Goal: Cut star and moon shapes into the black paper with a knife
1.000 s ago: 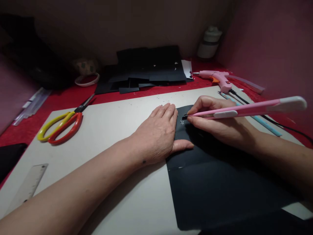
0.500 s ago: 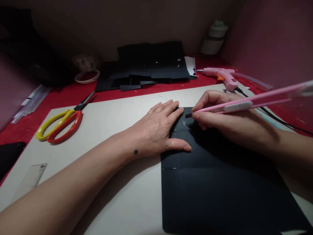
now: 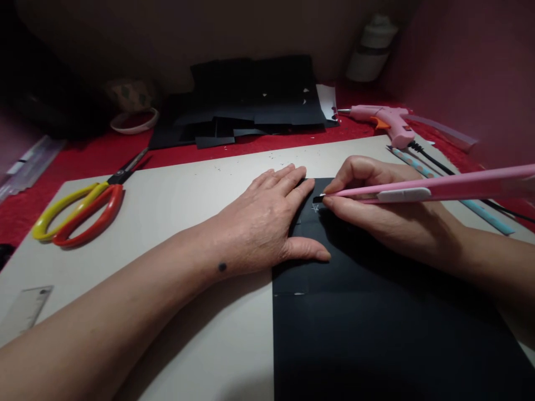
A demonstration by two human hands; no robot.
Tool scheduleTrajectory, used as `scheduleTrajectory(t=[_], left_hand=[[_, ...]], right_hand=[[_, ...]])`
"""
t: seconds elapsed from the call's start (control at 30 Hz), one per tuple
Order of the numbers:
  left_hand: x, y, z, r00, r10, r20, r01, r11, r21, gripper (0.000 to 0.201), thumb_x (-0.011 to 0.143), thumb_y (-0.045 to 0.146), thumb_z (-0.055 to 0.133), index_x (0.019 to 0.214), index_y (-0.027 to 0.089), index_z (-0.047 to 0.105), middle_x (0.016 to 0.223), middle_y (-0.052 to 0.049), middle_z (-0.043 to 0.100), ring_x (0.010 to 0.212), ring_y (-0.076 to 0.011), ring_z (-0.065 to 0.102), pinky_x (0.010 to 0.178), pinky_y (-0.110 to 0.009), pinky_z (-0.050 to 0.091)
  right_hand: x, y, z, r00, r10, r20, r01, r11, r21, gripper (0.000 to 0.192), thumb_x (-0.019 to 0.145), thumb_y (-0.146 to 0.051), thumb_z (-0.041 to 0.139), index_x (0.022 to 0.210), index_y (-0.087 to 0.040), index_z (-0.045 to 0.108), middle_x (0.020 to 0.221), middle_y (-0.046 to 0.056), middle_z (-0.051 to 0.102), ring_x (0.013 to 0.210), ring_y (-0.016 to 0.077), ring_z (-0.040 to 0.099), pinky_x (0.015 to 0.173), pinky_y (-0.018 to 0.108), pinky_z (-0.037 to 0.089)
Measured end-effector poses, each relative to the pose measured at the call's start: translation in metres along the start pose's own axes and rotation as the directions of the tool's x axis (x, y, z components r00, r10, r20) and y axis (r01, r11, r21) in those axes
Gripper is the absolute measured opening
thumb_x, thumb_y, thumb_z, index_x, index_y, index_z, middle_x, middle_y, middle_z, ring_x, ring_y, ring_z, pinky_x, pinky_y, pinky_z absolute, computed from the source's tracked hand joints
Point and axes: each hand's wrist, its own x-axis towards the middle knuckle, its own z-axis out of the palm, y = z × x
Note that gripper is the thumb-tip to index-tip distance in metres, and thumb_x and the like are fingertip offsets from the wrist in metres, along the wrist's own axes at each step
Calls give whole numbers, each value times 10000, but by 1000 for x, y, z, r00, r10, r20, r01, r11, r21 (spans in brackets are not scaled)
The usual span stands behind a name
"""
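Observation:
A large sheet of black paper (image 3: 376,328) lies on a white board (image 3: 200,340). My left hand (image 3: 271,214) is spread flat over the sheet's upper left edge, thumb apart from the fingers. In a pinch near the tip, my right hand (image 3: 371,195) grips a pink craft knife (image 3: 455,186) with a pale slider. Its dark blade (image 3: 318,199) is just above a small star outline (image 3: 315,208) drawn in a light line; whether it touches the paper I cannot tell. Faint cut lines (image 3: 292,293) show lower on the sheet.
Scissors (image 3: 87,206) with yellow and red handles and a clear ruler (image 3: 31,306) lie left. Black paper pieces (image 3: 254,94), a tape roll (image 3: 134,121), a pink glue gun (image 3: 387,120) and a white bottle (image 3: 371,50) stand behind. A blue dotted stick (image 3: 485,216) lies past my right wrist.
The knife's blade has shifted slightly left, closer to the star, and its handle now tilts lower. My left hand stays flat on the paper. The camera view has shifted a little.

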Motion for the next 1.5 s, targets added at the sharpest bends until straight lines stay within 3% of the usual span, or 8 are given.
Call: scheduleTrajectory(t=[1.5], left_hand=[[1,1,0,1000,18,10,-18,998,63,1129,811,857,489,1578,52,290,1663,-231,228,1549,-391,168,1252,-526,180]], right_hand=[[4,-5,-2,1000,-1,9,2,994,-106,110,726,-144,629,653,-209,579,570,-54,549,527,92,444,503,276,334]])
